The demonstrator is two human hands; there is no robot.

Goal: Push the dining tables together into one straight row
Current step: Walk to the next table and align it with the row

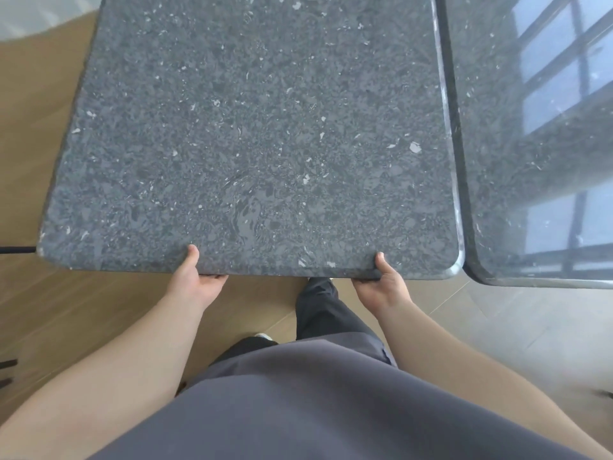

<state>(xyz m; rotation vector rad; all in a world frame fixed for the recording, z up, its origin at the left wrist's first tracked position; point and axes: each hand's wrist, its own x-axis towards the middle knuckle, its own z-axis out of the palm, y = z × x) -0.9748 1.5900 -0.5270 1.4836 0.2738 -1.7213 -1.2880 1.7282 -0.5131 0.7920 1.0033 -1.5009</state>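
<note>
A dark grey speckled stone dining table (252,134) fills the middle of the head view. My left hand (199,277) grips its near edge, thumb on top and fingers under the rim. My right hand (384,280) grips the same edge further right, thumb on top as well. A second table (517,161) of the same stone stands at the right, glossy with window reflections. The two long sides run almost parallel with a thin dark gap (454,127) between them. Their near edges sit at about the same level.
Wooden floor (39,144) lies to the left and under me, and grey tiles (517,330) lie at the lower right. My legs and one foot stand just behind the table's near edge. Dark furniture parts (8,370) show at the left edge.
</note>
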